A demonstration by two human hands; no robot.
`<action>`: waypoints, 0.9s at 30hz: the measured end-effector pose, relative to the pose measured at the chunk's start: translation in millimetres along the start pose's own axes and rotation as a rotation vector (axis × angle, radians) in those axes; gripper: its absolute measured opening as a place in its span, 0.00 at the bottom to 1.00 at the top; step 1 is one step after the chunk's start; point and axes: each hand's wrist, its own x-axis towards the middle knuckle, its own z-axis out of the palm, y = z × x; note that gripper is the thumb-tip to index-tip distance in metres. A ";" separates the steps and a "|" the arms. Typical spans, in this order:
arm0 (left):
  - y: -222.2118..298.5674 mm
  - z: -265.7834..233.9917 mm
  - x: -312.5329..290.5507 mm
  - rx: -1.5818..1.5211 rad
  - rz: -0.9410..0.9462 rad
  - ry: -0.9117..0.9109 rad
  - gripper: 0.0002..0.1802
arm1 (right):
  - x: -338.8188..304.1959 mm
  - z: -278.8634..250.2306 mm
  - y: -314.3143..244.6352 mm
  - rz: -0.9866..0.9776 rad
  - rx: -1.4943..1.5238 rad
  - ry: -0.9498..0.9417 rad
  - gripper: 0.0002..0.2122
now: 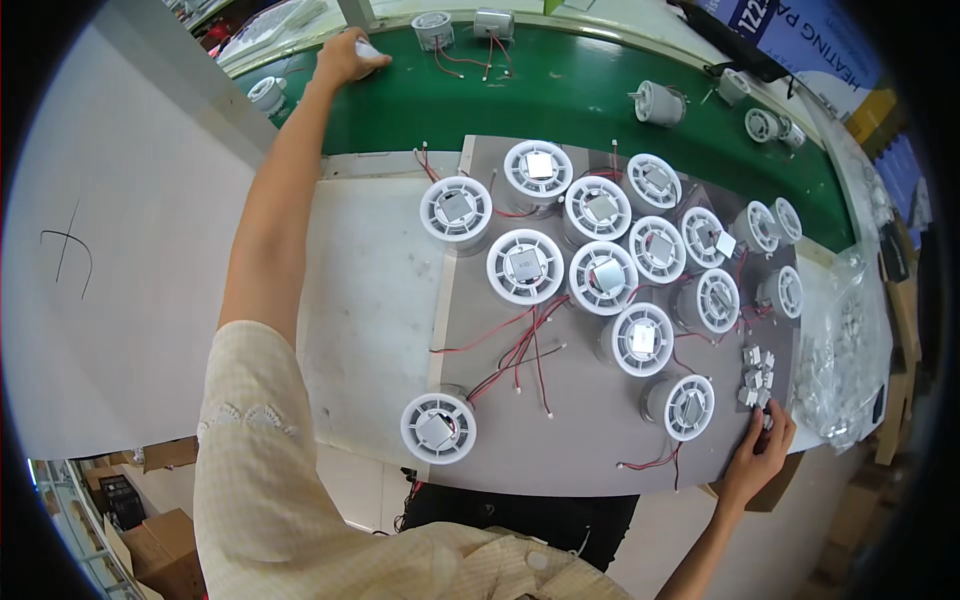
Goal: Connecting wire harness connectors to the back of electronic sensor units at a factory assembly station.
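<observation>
The left hand (346,60) holds a white piece (369,50) over the green bench (560,85). From my end, I can't tell the right hand's (762,455) grip beside grey blocks (757,375) on the board (560,450); cardboard boxes (165,550) sit lower left.

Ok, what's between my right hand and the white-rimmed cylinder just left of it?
The head view shows only bare grey board between your right hand and that white-rimmed cylinder; the silvery blocks lie outside that stretch.
</observation>
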 end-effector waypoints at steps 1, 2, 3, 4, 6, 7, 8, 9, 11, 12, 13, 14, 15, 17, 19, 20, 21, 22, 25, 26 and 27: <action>-8.5 -8.5 0.3 -0.055 -0.050 0.052 0.43 | -0.3 1.5 -0.6 0.003 0.012 0.004 0.10; -2.6 -15.6 -3.0 -0.050 -0.054 0.056 0.43 | -0.2 0.2 1.9 -0.001 0.018 0.004 0.10; 14.6 -26.9 -9.0 -0.349 -0.168 0.178 0.40 | -1.6 -2.1 2.5 -0.002 0.005 0.012 0.10; 28.7 -42.9 -15.1 -0.642 -0.281 0.310 0.38 | -2.3 -2.8 2.1 -0.008 0.002 0.025 0.10; 47.1 -77.4 -26.9 -1.016 -0.393 0.340 0.36 | -3.1 -1.9 1.6 -0.010 0.040 0.022 0.10; 49.7 -95.6 -36.2 -1.393 -0.362 0.325 0.34 | -3.8 -0.4 4.4 -0.025 0.039 0.032 0.10; 54.6 -115.4 -50.1 -1.766 -0.314 0.302 0.32 | -4.5 0.6 6.6 -0.043 0.040 0.040 0.10; 66.0 -135.9 -72.1 -1.953 -0.281 0.238 0.30 | -4.9 0.1 6.6 -0.050 0.027 0.048 0.10; 112.8 -178.4 -127.0 -2.181 -0.318 0.176 0.30 | -4.5 -0.2 7.9 -0.064 0.026 0.044 0.10; 136.0 -194.8 -155.5 -2.221 -0.404 0.184 0.34 | -5.2 -1.9 9.7 -0.061 0.008 0.033 0.10; 141.2 -204.2 -181.2 -2.207 -0.420 0.209 0.34 | -4.8 -2.2 9.0 -0.078 0.020 0.017 0.10; 144.5 -208.8 -204.2 -2.191 -0.432 0.072 0.33 | -4.0 -1.7 8.8 -0.064 0.029 0.022 0.10; 145.2 -212.3 -223.5 -2.174 -0.445 -0.067 0.33 | -3.4 -1.2 8.9 -0.049 0.034 0.028 0.10; 140.2 -212.4 -257.6 -2.165 -0.413 -0.185 0.34 | -1.1 -0.8 8.6 -0.068 0.031 0.009 0.10; 162.3 -217.2 -284.8 -1.782 -0.512 -0.188 0.32 | 2.1 1.7 11.2 -0.138 0.007 0.045 0.11; 160.5 -215.5 -296.8 -1.780 -0.532 -0.187 0.32 | 1.8 1.6 10.4 -0.143 0.005 0.030 0.11; 156.4 -203.7 -307.3 -1.559 -0.528 -0.158 0.30 | 2.3 2.2 9.3 -0.132 0.022 0.022 0.11; 153.1 -192.0 -316.8 -1.339 -0.517 -0.132 0.29 | 2.6 1.6 8.5 -0.118 0.039 0.016 0.11; 149.1 -163.2 -339.1 -0.786 -0.511 -0.191 0.26 | 1.1 0.7 6.9 -0.103 0.039 0.015 0.11; 148.9 -154.6 -343.1 -0.791 -0.499 -0.187 0.26 | 1.0 1.9 6.3 -0.086 0.036 0.006 0.11; 149.5 -147.9 -347.7 -0.612 -0.305 0.025 0.25 | 0.4 1.9 6.2 -0.082 0.032 0.017 0.11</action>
